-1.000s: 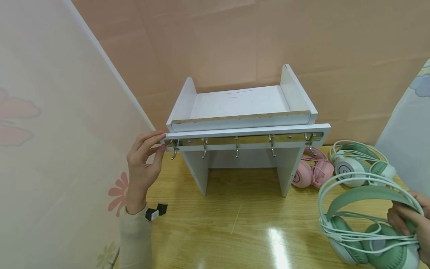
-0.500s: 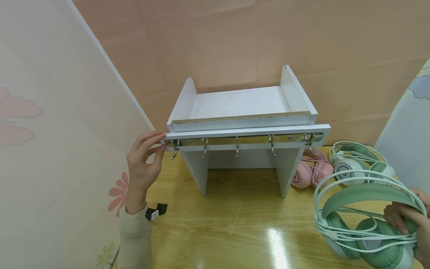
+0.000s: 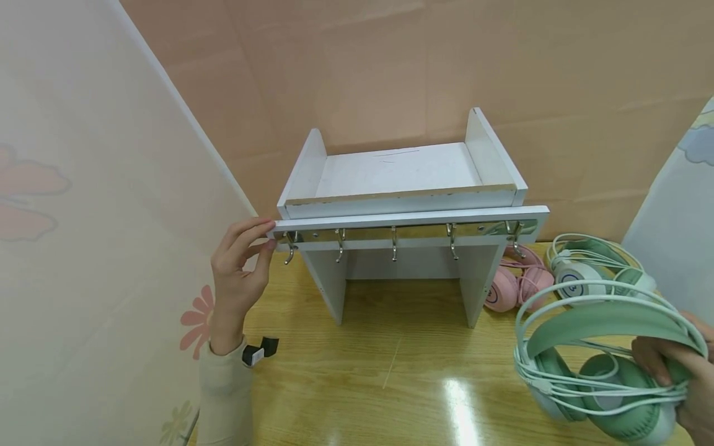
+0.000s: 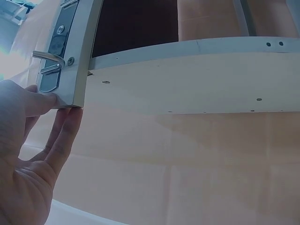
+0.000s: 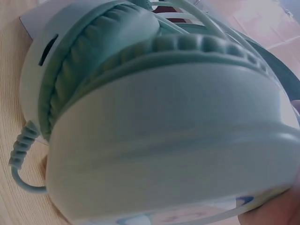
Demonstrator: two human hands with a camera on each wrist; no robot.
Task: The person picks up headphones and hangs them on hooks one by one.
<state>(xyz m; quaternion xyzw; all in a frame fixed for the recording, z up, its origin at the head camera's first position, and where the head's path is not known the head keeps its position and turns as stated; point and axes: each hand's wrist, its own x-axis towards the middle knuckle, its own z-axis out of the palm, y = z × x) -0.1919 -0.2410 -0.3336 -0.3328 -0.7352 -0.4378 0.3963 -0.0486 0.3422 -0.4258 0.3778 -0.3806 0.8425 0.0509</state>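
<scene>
My left hand (image 3: 240, 266) pinches the left end of a white hook board (image 3: 401, 217), thumb in front and fingers behind; the left wrist view shows the same grip at the board's corner. Several metal hooks (image 3: 394, 243) line the board's gold strip, and nothing hangs on them. At the lower right, my right hand (image 3: 677, 371) grips a pair of green and white headphones (image 3: 619, 322) by one side of the headband. A pale cable is looped around these headphones. In the right wrist view a white ear cup (image 5: 164, 136) fills most of the frame and hides much of the hand.
The hook board fronts a white wooden shelf unit (image 3: 396, 173) standing on the wood-grain table (image 3: 362, 384). Right of it lie pink headphones (image 3: 502, 290) and a second green and white pair (image 3: 580, 275). Flower-printed walls (image 3: 111, 248) flank both sides.
My right hand has moved a little to the left with the green headphones, which have tilted slightly. The left hand and the hook board have stayed in place.
</scene>
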